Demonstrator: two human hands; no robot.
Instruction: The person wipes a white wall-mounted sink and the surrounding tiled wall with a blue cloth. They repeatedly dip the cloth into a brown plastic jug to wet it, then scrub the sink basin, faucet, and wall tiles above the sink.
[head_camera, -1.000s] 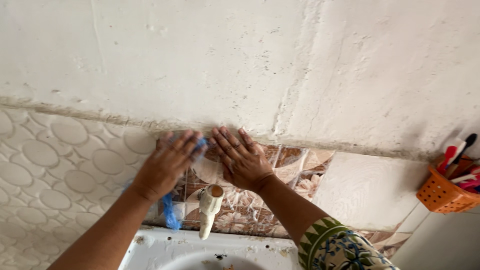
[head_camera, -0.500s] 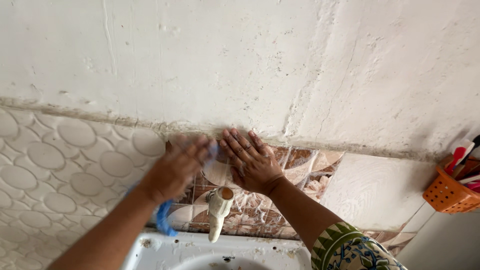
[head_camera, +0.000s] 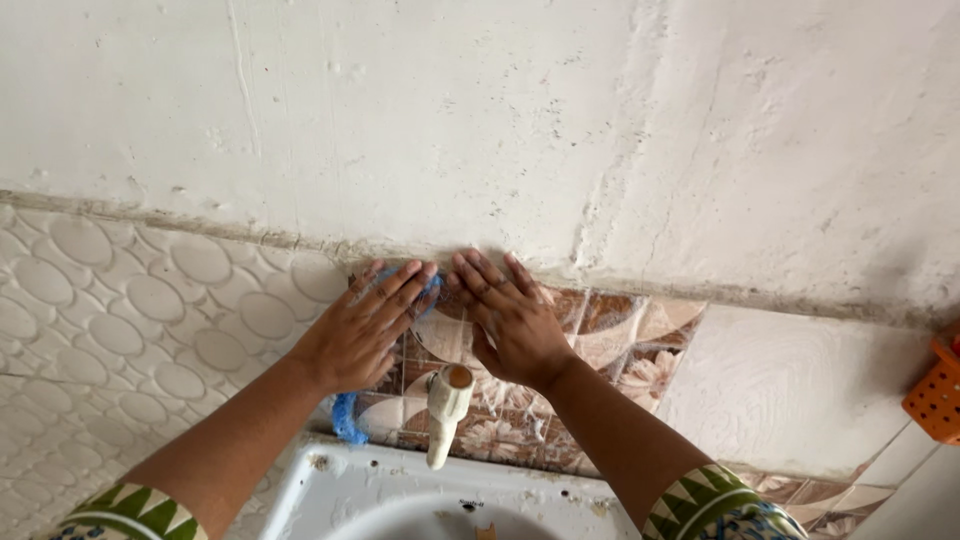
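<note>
My left hand (head_camera: 360, 330) presses a blue scrubbing cloth (head_camera: 348, 420) against the brown floral wall tiles (head_camera: 610, 340), its fingers spread over the cloth; a blue tail hangs below the wrist. Flat on the same tiles beside it lies my right hand (head_camera: 510, 320), fingers apart, holding nothing. Both hands sit just under the rough edge where the tiles meet the white plaster wall (head_camera: 480, 120). A cream plastic tap (head_camera: 446, 400) sticks out of the wall right beneath the hands.
A white washbasin (head_camera: 340, 490) sits below the tap, with specks of dirt on its rim. Pale tiles with oval relief (head_camera: 130, 320) cover the wall to the left. An orange perforated basket (head_camera: 935, 395) hangs at the far right edge.
My left hand has rubbed the cloth down and back up on the tiles. The view has shifted left and down, pushing the orange basket almost out of frame.
</note>
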